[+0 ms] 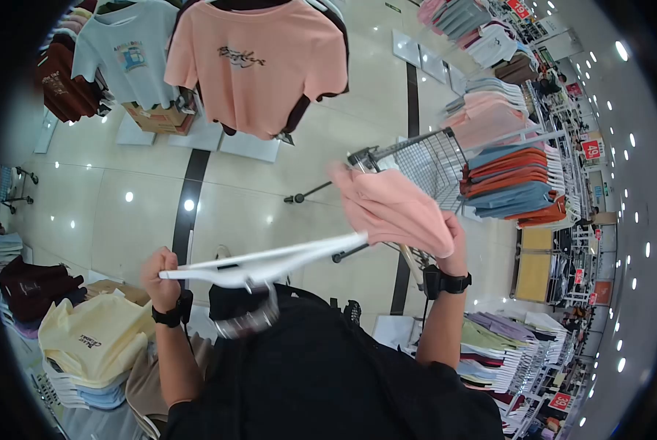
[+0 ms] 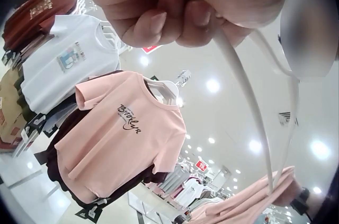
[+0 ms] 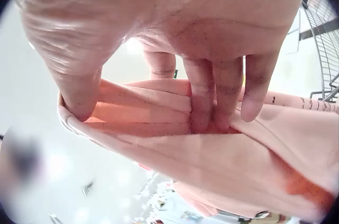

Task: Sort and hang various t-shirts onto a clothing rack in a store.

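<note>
Left hand (image 1: pixel 160 273) grips a white hanger (image 1: pixel 270 258) (fist-tight); right hand (image 1: pixel 453 253) pinches a bunched pink shirt (image 1: pixel 390 209)

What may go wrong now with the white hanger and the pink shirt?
1. The left hand grips the white hanger at one end only, so it may twist or sag.
2. The right hand holds the pink shirt bunched; the hanger's far tip may snag in the folds, or the cloth may slip down.

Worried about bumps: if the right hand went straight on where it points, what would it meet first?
Probably the shopping cart just beyond the right hand and its pink shirt; depth is unclear.
</note>
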`<action>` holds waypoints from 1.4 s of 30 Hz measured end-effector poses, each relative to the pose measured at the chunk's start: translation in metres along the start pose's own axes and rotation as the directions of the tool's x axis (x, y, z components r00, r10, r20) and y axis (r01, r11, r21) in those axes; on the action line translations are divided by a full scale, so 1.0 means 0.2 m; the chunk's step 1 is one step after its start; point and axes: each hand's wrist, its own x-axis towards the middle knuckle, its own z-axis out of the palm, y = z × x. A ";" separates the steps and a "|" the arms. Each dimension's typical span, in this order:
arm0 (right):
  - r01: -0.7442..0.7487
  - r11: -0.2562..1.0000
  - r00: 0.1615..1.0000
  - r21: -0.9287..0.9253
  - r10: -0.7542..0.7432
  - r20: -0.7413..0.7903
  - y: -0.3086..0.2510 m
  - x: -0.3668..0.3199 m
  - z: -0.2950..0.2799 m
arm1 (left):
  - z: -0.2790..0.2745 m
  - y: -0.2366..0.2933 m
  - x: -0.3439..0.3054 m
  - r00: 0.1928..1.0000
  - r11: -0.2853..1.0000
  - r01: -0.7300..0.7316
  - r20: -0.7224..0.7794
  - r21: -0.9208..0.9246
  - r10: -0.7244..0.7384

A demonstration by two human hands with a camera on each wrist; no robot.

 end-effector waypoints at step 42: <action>-0.113 0.926 0.932 -0.361 -0.027 -0.363 -0.53 0.83 1.37 | -0.79 -0.07 0.77 0.662 0.883 0.388 0.747 -0.264 -0.067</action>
